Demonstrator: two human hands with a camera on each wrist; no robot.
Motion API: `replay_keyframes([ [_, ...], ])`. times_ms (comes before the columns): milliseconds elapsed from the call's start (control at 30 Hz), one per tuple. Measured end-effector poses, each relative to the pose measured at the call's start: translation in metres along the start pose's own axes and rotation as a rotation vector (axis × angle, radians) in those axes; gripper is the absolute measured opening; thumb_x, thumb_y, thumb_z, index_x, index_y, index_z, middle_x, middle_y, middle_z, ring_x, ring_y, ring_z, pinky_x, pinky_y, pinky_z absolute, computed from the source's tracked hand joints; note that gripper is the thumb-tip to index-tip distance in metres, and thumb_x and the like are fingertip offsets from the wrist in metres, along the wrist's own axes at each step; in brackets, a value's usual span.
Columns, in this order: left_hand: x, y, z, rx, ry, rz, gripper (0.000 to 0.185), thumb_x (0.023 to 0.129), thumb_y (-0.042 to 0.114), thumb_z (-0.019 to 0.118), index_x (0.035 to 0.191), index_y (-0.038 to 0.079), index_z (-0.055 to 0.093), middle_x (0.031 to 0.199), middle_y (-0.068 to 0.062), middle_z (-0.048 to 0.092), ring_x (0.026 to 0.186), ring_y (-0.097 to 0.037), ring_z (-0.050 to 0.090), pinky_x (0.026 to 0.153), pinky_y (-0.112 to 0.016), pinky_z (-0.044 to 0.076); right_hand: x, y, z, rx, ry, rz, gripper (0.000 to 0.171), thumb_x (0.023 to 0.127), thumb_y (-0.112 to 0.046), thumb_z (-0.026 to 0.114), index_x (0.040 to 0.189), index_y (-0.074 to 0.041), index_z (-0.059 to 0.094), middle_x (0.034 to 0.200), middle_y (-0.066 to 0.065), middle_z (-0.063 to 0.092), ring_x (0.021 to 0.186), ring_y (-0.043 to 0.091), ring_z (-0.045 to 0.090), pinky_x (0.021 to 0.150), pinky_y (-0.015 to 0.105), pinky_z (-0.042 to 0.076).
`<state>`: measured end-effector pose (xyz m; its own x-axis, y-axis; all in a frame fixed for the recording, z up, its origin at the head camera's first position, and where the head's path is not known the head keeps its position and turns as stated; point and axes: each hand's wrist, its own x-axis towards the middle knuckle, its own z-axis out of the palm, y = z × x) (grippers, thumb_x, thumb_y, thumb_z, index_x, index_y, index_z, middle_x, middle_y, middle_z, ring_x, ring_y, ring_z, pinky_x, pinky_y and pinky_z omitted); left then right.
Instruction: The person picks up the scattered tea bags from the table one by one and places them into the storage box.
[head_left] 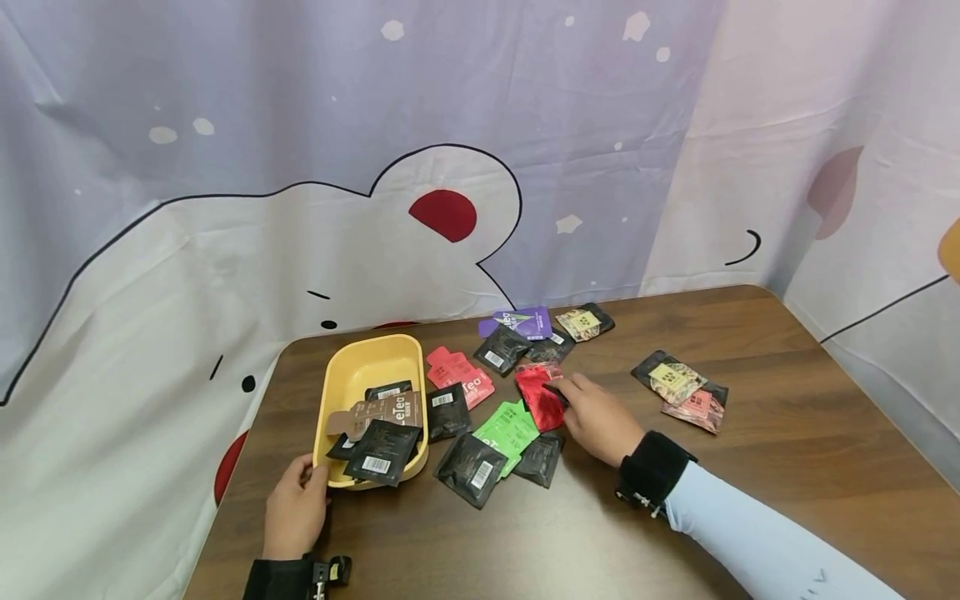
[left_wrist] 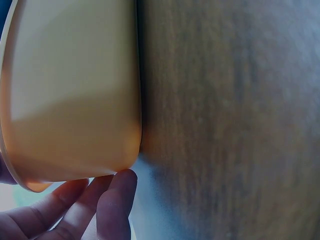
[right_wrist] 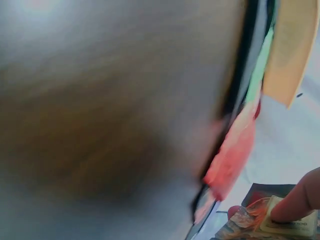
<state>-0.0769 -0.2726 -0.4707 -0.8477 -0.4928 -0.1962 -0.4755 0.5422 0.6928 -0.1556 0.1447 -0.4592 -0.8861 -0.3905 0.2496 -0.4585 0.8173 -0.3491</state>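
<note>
My left hand (head_left: 295, 507) grips the near left corner of a yellow plastic basket (head_left: 372, 348), its fingers against the outer wall (left_wrist: 75, 100). Inside the basket lie a brown eTea card (head_left: 401, 408) and several black tea packets (head_left: 381, 450). At the right of the packet pile, my right hand (head_left: 600, 419) pinches a tea packet (right_wrist: 295, 227) with a pale yellow label and a clear patterned face. From the head, only a dark edge of it shows at the fingertips. Just left of that hand lies a shiny red packet (head_left: 540, 396), partly over a green card (head_left: 506, 429).
Black packets (head_left: 472, 468) lie around the green card, and a pink-red card (head_left: 459, 375) lies beside the basket. Farther back are a purple card (head_left: 532, 322) and a yellow-labelled packet (head_left: 585, 322). Two overlapping packets (head_left: 675, 379) lie at the right. A printed curtain (head_left: 300, 250) hangs behind the table.
</note>
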Motion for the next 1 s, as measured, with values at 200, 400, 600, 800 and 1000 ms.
replay_keyframes([
  [200,-0.001,0.001,0.000,-0.003,-0.009,-0.007,0.048,0.103,0.027,0.038,0.142,0.001,0.049,0.130,-0.026,0.059,0.106,-0.035,0.064,0.080,-0.042,0.060,0.012,-0.019,0.001,0.040,-0.005,-0.014,0.050,0.088,-0.002,0.059,0.137,-0.006,0.059,0.123,0.015,0.064,0.105,0.028,0.066,0.090,0.046,0.056],
  [400,-0.002,0.001,0.000,-0.004,-0.004,-0.004,0.049,0.103,0.028,0.037,0.142,0.002,0.050,0.130,-0.026,0.059,0.107,-0.035,0.064,0.081,-0.042,0.060,0.023,-0.038,0.005,0.074,-0.004,-0.057,0.047,0.091,-0.002,0.060,0.137,-0.010,0.059,0.130,0.015,0.063,0.112,0.029,0.066,0.092,0.046,0.056],
  [600,-0.002,0.002,-0.001,-0.008,-0.010,-0.004,0.048,0.104,0.028,0.039,0.142,0.002,0.049,0.131,-0.026,0.059,0.108,-0.035,0.064,0.081,-0.042,0.060,0.035,-0.061,0.007,0.109,-0.048,-0.086,0.052,0.090,0.000,0.057,0.141,-0.012,0.056,0.128,0.011,0.063,0.104,0.021,0.066,0.089,0.040,0.058],
  [800,-0.001,0.002,-0.001,-0.008,0.003,0.000,0.047,0.103,0.027,0.040,0.141,0.002,0.051,0.128,-0.025,0.060,0.104,-0.033,0.064,0.077,-0.040,0.059,0.047,-0.091,0.009,0.076,-0.053,-0.172,0.050,0.091,-0.005,0.060,0.141,-0.011,0.056,0.126,0.007,0.063,0.107,0.021,0.067,0.094,0.038,0.057],
  [1000,-0.002,0.002,-0.001,-0.013,0.003,0.001,0.046,0.104,0.027,0.040,0.141,0.001,0.051,0.128,-0.025,0.060,0.104,-0.033,0.064,0.077,-0.039,0.060,0.059,-0.120,0.011,0.051,-0.059,-0.250,0.049,0.092,-0.006,0.062,0.140,-0.014,0.055,0.129,0.005,0.062,0.120,0.023,0.064,0.099,0.040,0.055],
])
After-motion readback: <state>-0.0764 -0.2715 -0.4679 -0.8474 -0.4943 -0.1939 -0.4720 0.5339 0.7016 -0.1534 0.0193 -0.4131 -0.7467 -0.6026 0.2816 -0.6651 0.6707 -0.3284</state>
